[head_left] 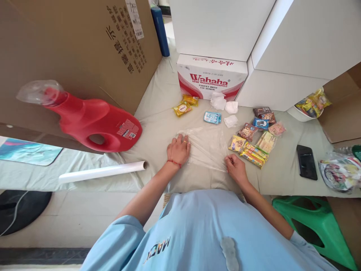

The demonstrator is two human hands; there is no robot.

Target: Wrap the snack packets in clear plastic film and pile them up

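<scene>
- Hands at work over a cloth-covered table (158, 162): I press my left hand (179, 150) palm down, fingers extended, on the left edge of a sheet of transparent film (207, 146), holding it against the cloth
- Opposite, my right hand (236, 168) is drawn in narrow, fingertips pinched together at the film's near right corner
- The film lies between my two hands, creased and thin, its far edge hard to make out; the step in hand looks to be spreading it flat, and I judge the next move calls for light, even tension from both sides
- Just beyond and right of my right fingers, a cluster of snack packets (254, 154) crowds that side of the film, the likeliest thing to catch the sheet
- Ahead of my hands, past the film, sit a blue packet (212, 117), crumpled white tissues (217, 101) and yellow packets (182, 108), with a Wahaha carton (211, 84) behind, limiting reach that way
- Left of my left hand lies a white roll (103, 172), with a red bottle (113, 128) farther out beside a tall cardboard box (84, 49)
- Well right of my right hand rests a dark phone (307, 162), apart from the work
</scene>
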